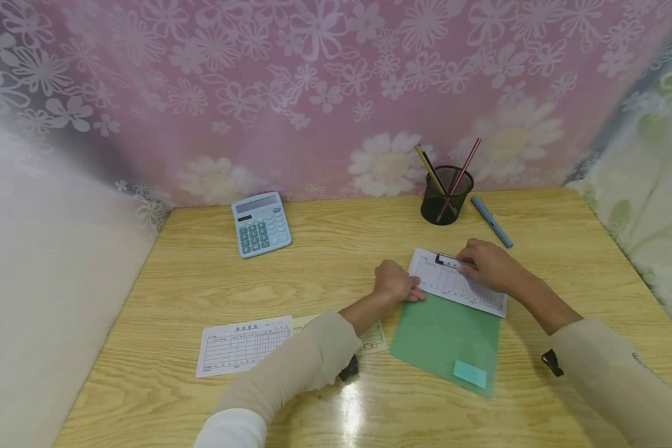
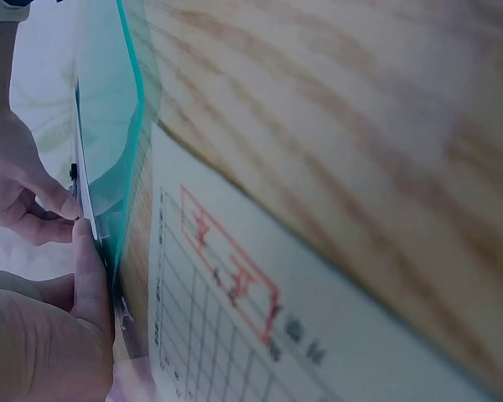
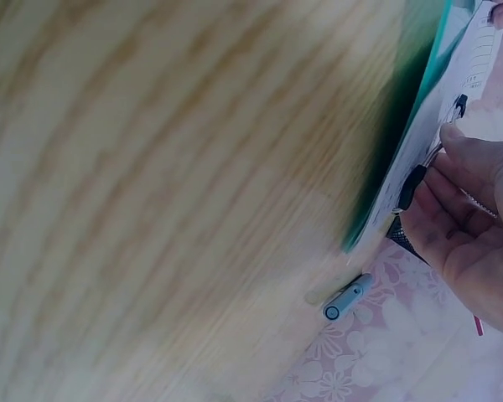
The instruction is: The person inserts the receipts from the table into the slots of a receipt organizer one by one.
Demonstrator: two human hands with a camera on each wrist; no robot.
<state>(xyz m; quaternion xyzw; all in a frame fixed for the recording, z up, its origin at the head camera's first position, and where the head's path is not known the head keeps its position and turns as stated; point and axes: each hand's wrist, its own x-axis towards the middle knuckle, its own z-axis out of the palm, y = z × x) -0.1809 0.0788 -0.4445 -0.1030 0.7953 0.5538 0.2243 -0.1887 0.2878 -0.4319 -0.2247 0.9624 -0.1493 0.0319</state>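
A translucent green clipboard (image 1: 445, 339) lies tilted on the desk with a white printed form (image 1: 432, 281) across its top part. My right hand (image 1: 490, 266) pinches the metal clip (image 3: 413, 186) at the clipboard's top edge, thumb on one side and fingers on the other in the right wrist view. At the left edge, my left hand (image 1: 393, 281) pinches the form and the clipboard's side. Its fingertips are partly hidden there. The left wrist view shows both hands close together along the form's edge. A pale blue label (image 1: 470, 373) sits on the clipboard's lower part.
Left of the clipboard lie another white form (image 1: 245, 348) and a yellow form (image 1: 374, 339), partly under my left sleeve. A blue calculator (image 1: 261, 225) stands at the back left. Behind my right hand are a black mesh pen cup (image 1: 439, 208) with pencils and a blue pen (image 1: 491, 221).
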